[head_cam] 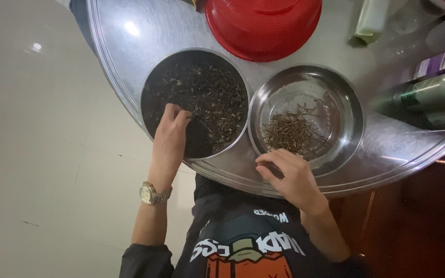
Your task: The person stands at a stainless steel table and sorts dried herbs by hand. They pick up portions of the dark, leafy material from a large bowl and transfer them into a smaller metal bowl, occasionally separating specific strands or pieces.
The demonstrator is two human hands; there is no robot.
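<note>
The left hand digs into dark dried leaves filling the bowl around it, fingertips buried, grasp unclear. The right hand rests loosely curled on the rim of the steel bowl, possibly pinching brown stems lying just beyond it.

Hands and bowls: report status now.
Left hand down in dark-leaf bowl. Right hand pinching at stem bowl rim. Red colander behind, clear.
</note>
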